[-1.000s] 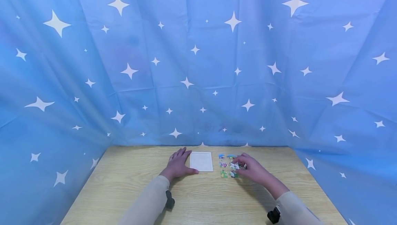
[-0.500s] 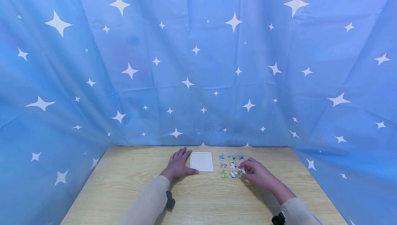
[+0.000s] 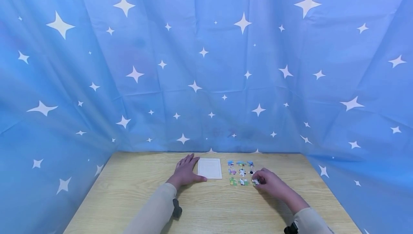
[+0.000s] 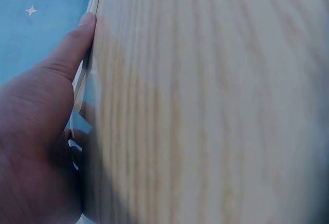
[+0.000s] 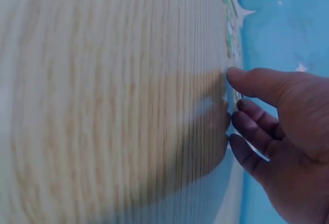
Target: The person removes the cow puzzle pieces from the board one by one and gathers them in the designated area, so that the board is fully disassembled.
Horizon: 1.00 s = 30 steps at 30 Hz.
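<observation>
In the head view, my left hand (image 3: 187,171) lies with fingers spread along the left side of a square white puzzle tray (image 3: 209,168). Its thumb reaches the tray's near left corner. My right hand (image 3: 271,184) has its thumb and fingers bent around a jigsaw puzzle piece (image 3: 255,182) at the near right of a group of pieces. Fingers partly cover that piece. Several colourful jigsaw pieces, among them a centre piece (image 3: 242,172), lie spaced in rows right of the tray. In the right wrist view, the thumb (image 5: 252,82) sits low by the tabletop, fingertips opposite.
A light wood table (image 3: 206,205) carries everything. A blue curtain (image 3: 206,65) with white stars rises behind its back edge and along both sides. Dark wrist devices, one on the left sleeve (image 3: 176,208), sit close to the tabletop.
My right hand has moved from the middle of the pieces to the right, then nearer to me, at the near right piece. The right column now shows separated pieces. My left hand stays put.
</observation>
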Each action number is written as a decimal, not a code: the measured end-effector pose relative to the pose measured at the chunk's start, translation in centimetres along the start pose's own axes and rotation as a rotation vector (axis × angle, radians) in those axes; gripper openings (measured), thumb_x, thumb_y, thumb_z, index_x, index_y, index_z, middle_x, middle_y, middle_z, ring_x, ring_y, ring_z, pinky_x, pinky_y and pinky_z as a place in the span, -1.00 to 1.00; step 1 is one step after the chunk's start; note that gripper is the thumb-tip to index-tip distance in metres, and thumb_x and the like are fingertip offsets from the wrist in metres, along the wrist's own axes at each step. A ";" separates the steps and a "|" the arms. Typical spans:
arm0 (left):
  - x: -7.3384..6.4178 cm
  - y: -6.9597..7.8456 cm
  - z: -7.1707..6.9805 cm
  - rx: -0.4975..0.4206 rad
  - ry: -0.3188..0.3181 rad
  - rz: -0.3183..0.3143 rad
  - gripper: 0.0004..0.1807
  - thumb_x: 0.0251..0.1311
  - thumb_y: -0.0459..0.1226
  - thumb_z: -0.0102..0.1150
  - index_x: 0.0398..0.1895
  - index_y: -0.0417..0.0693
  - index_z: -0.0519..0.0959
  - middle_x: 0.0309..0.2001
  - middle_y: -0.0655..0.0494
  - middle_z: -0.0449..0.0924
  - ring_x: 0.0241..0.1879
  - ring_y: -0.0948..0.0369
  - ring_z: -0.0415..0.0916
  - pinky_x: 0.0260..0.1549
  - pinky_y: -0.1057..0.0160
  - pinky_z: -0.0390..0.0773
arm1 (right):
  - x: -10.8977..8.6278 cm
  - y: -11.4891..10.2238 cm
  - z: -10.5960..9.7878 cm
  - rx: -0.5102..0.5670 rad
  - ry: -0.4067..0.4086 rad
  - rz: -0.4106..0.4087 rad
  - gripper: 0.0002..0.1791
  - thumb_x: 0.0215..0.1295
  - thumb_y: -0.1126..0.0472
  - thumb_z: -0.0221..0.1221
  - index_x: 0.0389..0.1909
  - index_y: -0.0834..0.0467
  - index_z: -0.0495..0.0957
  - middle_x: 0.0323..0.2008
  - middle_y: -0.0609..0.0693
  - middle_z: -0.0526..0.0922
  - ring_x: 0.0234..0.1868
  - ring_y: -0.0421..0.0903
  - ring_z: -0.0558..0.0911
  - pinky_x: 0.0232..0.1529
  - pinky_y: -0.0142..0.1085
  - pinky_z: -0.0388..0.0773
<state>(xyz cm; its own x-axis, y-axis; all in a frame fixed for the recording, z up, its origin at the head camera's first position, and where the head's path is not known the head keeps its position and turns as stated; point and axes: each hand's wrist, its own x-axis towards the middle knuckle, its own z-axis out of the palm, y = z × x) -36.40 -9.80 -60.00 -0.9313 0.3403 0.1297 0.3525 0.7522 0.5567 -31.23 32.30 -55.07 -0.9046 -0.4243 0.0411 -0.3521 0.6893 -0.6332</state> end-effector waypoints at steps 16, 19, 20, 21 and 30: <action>0.5 -0.7 0.6 0.005 -0.026 -0.019 0.32 0.00 0.51 0.49 0.75 0.04 0.30 0.77 -0.18 0.05 0.74 -0.25 -0.09 0.64 -0.39 -0.07 | 0.1 0.1 -0.1 0.037 0.017 0.085 -0.79 0.32 0.41 0.50 -0.14 0.17 0.69 -0.17 0.03 0.57 -0.16 -0.05 0.56 -0.20 -0.28 0.57; 0.5 -0.8 0.7 0.003 -0.018 -0.018 0.32 -0.02 0.50 0.52 0.73 0.03 0.32 0.76 -0.18 0.07 0.73 -0.25 -0.06 0.63 -0.39 -0.04 | 0.0 0.2 0.0 0.046 0.021 0.081 -0.79 0.31 0.41 0.51 -0.13 0.18 0.69 -0.18 0.03 0.57 -0.16 -0.04 0.56 -0.21 -0.28 0.56; 0.5 -0.8 0.7 0.005 -0.021 -0.023 0.32 -0.01 0.50 0.51 0.74 0.04 0.31 0.77 -0.16 0.06 0.74 -0.23 -0.07 0.64 -0.37 -0.05 | 0.0 0.2 0.0 0.048 0.022 0.082 -0.79 0.32 0.40 0.50 -0.13 0.18 0.69 -0.18 0.03 0.57 -0.16 -0.04 0.55 -0.21 -0.28 0.56; 0.4 -0.7 0.7 0.003 -0.016 -0.018 0.32 -0.01 0.49 0.51 0.73 0.03 0.31 0.76 -0.17 0.07 0.74 -0.24 -0.06 0.63 -0.38 -0.04 | 0.0 0.1 0.0 0.052 0.024 0.083 -0.79 0.32 0.40 0.50 -0.13 0.18 0.69 -0.17 0.03 0.57 -0.16 -0.05 0.55 -0.21 -0.28 0.56; -0.7 0.8 -0.6 -0.069 -0.011 0.018 0.31 0.08 0.46 0.49 0.73 -0.09 0.27 0.72 -0.31 0.12 0.70 -0.32 -0.02 0.59 -0.45 -0.02 | 0.3 -0.4 0.4 0.061 0.071 0.140 -0.83 0.39 0.32 0.49 -0.11 0.14 0.69 -0.16 -0.01 0.58 -0.14 -0.08 0.57 -0.18 -0.27 0.59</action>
